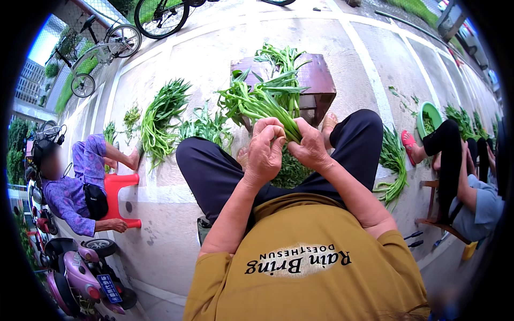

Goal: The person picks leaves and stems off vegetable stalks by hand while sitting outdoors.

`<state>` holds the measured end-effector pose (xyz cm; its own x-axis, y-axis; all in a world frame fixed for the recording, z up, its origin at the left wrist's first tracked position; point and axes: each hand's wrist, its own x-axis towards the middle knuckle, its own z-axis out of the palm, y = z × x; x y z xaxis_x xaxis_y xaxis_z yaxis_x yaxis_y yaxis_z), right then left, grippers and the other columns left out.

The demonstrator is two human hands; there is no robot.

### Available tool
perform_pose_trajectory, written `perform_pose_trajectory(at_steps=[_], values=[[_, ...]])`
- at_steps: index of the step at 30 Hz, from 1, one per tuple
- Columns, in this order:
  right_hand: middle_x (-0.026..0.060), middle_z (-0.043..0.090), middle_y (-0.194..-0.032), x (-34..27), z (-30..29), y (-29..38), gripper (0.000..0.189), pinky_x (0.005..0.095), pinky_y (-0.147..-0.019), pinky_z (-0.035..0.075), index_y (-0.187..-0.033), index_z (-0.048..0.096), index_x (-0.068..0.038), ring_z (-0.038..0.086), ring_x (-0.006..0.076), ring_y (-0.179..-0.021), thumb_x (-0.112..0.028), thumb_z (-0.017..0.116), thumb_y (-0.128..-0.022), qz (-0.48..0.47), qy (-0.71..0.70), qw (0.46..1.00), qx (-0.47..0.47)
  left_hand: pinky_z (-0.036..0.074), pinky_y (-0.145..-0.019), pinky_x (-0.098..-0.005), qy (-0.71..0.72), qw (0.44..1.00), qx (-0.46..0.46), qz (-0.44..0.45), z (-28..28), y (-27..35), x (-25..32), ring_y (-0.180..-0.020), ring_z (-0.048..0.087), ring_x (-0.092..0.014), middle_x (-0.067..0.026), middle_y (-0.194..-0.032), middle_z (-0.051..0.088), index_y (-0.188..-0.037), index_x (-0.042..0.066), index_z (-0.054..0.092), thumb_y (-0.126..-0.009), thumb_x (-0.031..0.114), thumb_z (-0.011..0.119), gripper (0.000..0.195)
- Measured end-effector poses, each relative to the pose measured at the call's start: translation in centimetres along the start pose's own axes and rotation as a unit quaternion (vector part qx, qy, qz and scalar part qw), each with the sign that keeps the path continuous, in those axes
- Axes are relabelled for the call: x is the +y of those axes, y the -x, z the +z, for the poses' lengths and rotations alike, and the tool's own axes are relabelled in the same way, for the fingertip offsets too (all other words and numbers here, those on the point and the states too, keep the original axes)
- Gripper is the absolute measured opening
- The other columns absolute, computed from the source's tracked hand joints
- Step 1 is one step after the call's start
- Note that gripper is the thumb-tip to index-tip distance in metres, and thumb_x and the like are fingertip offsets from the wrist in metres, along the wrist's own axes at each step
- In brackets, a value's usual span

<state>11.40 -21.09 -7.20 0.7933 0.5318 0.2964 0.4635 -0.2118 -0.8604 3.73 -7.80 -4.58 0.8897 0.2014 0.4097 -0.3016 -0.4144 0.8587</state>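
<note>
A bunch of leafy greens with long pale stems, likely water spinach point(263, 102), is gripped near its stem ends by my right hand point(311, 146). Its leaves point away from me, over a low dark-red wooden stool point(321, 74). My left hand point(265, 152) is right beside the stems, thumb and forefinger pinched together. Whether a stem or tie is between those fingers is too small to tell. More greens point(281, 56) lie on the stool top, partly behind the held bunch. Below my hands, between my legs, is a pile of loose dark leaves point(292, 170).
Bundles of greens point(162, 118) lie on the paving to the left and others point(393, 160) to the right. A person sits on a red plastic stool point(116, 200) at left. People sit at right near a green basin point(421, 118). Bicycles point(108, 46) and a pink scooter point(76, 269) stand around.
</note>
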Motion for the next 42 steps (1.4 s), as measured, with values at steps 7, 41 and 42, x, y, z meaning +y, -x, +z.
perform_pose_trajectory(at_steps=[7,41,42], values=[[0.0090,0.058,-0.074,0.3,-0.8,-0.1,0.028,0.0317,-0.065,0.044,-0.097,0.054,-0.002,0.056,0.0205,-0.067,-0.006,0.059,-0.070,0.022,-0.015,1.000,0.001,0.045,-0.079,-0.0254,0.228,0.935,-0.238,-0.134,-2.2,0.9,-0.4,-0.086,0.055,-0.011,-0.0034,-0.089,0.059,-0.086,0.001,0.059,-0.086,0.002,0.061,0.002],[0.0144,0.056,-0.079,0.1,-0.7,0.4,0.034,0.0404,-0.065,0.048,-0.094,0.054,-0.003,0.059,0.0340,-0.075,-0.003,0.060,-0.061,-0.169,0.100,0.980,-0.038,0.048,-0.069,-0.0351,-0.263,0.917,-0.297,0.041,-8.6,-10.9,0.5,-0.076,0.060,-0.029,-0.0140,-0.078,0.061,-0.086,0.001,0.062,-0.079,0.006,0.061,0.009],[0.0144,0.057,-0.080,0.1,-0.8,0.4,0.034,0.0405,-0.065,0.048,-0.094,0.055,-0.003,0.059,0.0342,-0.075,-0.003,0.060,-0.061,-0.168,0.101,0.980,-0.039,0.048,-0.070,-0.0358,-0.279,0.916,-0.279,0.070,-8.6,-10.5,1.1,-0.078,0.059,-0.031,-0.0149,-0.079,0.060,-0.086,0.000,0.061,-0.079,0.006,0.061,0.009]])
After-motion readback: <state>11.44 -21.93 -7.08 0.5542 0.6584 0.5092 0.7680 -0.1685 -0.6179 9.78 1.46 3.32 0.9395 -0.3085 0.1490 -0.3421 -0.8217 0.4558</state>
